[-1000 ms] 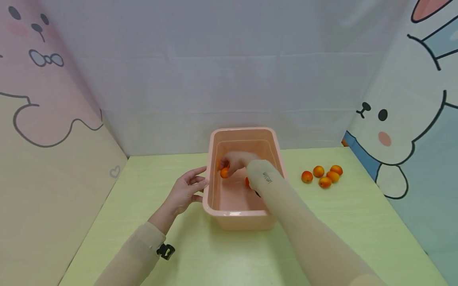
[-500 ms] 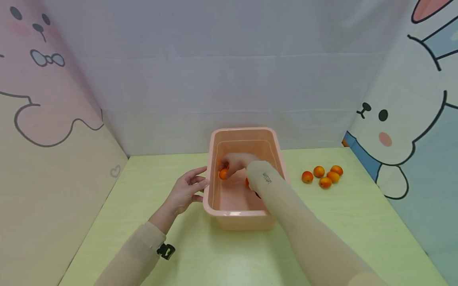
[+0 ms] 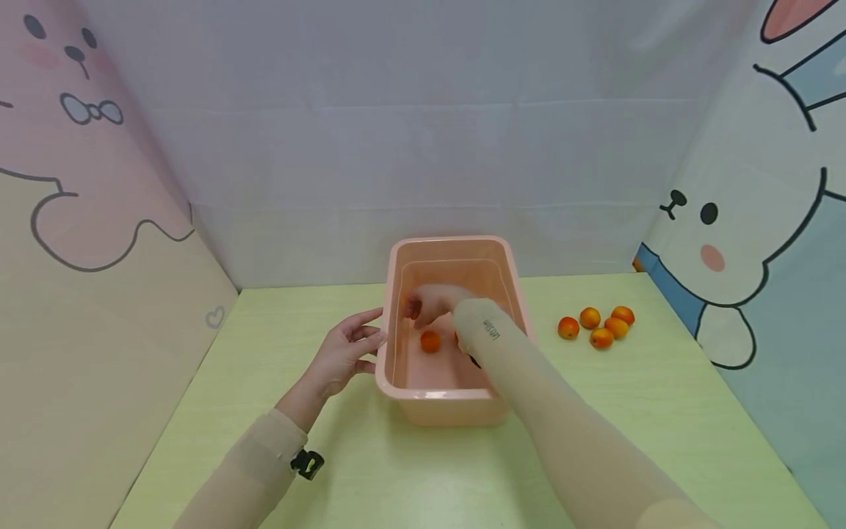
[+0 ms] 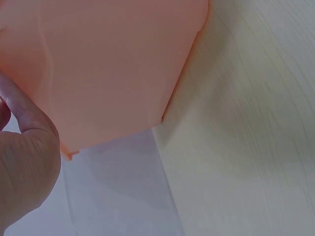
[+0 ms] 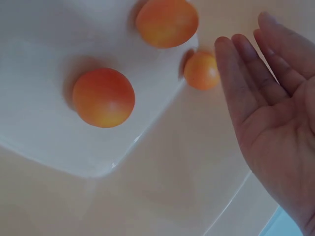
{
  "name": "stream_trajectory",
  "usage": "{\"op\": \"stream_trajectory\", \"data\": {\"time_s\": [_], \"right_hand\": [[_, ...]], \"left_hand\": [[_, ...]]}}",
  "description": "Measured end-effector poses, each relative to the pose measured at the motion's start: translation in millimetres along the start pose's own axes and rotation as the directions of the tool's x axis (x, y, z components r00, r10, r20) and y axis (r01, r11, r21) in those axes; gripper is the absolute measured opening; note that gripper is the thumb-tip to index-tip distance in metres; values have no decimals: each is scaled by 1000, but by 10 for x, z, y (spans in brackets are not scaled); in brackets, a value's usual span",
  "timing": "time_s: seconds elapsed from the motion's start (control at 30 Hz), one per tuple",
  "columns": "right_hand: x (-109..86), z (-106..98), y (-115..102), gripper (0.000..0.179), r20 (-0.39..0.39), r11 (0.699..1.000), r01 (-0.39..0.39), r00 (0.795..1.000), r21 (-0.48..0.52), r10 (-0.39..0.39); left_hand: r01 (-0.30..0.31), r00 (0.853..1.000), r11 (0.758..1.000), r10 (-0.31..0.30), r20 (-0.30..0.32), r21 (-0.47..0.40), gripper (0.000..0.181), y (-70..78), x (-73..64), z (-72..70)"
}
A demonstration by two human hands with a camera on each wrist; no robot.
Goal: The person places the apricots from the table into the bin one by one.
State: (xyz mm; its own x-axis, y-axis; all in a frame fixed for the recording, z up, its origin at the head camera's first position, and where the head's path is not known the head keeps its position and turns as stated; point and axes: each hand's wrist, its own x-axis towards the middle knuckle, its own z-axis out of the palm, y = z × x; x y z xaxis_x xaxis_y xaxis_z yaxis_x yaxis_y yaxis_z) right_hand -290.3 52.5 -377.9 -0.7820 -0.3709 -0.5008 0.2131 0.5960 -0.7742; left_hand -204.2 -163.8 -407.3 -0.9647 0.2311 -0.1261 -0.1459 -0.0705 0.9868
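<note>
A pink plastic tub (image 3: 436, 394) stands on the table, its inside showing in the head view. My right hand (image 3: 432, 303) reaches down into it. In the right wrist view that hand (image 5: 273, 103) has its fingers extended and spread a little, with nothing in them. A small orange-red tomato (image 5: 104, 97) lies on the tub floor apart from the hand; another tomato (image 5: 167, 22) is farther back, and a third tomato (image 5: 202, 70) sits just beside the fingertips. My left hand (image 3: 344, 353) touches the tub's left side, fingers lightly bent against it.
Several loose tomatoes (image 3: 601, 338) lie grouped on the pale green table (image 3: 667, 411) to the right of the tub. A white cloth wall (image 3: 317, 162) rises behind the table, with cartoon-printed walls on both sides.
The tomato at my right fingertips has come away from them and now lies nearer to me on the tub floor. The left hand and the tub have stayed put.
</note>
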Motion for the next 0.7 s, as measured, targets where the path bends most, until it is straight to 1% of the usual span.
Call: {"op": "stream_trajectory", "data": {"time_s": [0.03, 0.1, 0.13, 0.17, 0.2, 0.27, 0.33, 0.37, 0.4, 0.5, 0.57, 0.63, 0.7], "right_hand": [[15, -21, 2, 42, 0, 1000, -21, 1000, 9, 21], [84, -78, 1, 38, 32, 997, 22, 999, -70, -19], [130, -114, -6, 36, 65, 990, 64, 996, -128, -56], [179, -151, -10, 34, 93, 976, 107, 992, -192, -90], [227, -186, -15, 33, 127, 955, 157, 984, -250, -128], [312, -249, -27, 35, 201, 904, 268, 957, -333, -210], [353, -300, -31, 36, 239, 894, 291, 947, -342, -217], [355, -317, -32, 37, 247, 900, 286, 946, -330, -210], [355, -332, -36, 38, 257, 899, 295, 942, -322, -217], [293, -362, -53, 36, 268, 880, 341, 928, -332, -258], [205, -375, -69, 34, 263, 879, 353, 925, -320, -275], [77, -390, -80, 34, 232, 925, 285, 945, -251, -229], [-49, -408, -94, 36, 213, 965, 224, 958, -134, -192]], "left_hand": [[-1, 1000, 1000, 1, 2, 1, 56, -1, 3, 2], [-3, 1000, 1000, 3, 3, -1, 56, -4, 8, 4], [-4, 1000, 1000, 4, 3, -3, 56, -6, 10, 5], [-4, 1000, 1000, 4, 3, -5, 56, -9, 11, 4], [-4, 1000, 1000, 4, 4, -6, 56, -11, 12, 1], [-2, 1000, 1000, 2, 3, -9, 56, -14, 16, -2], [0, 1000, 1000, 0, 1, -13, 57, -19, 17, -11], [1, 1000, 1000, -1, 0, -13, 57, -21, 17, -15], [1, 1000, 1000, -1, 0, -12, 57, -21, 18, -18], [2, 1000, 1000, -2, 0, -9, 56, -23, 19, -26], [3, 1000, 1000, -2, 2, -6, 55, -23, 20, -26], [4, 1000, 1000, -4, 4, -3, 55, -24, 21, -25], [5, 1000, 1000, -5, 5, 1, 56, -26, 22, -22]]}}
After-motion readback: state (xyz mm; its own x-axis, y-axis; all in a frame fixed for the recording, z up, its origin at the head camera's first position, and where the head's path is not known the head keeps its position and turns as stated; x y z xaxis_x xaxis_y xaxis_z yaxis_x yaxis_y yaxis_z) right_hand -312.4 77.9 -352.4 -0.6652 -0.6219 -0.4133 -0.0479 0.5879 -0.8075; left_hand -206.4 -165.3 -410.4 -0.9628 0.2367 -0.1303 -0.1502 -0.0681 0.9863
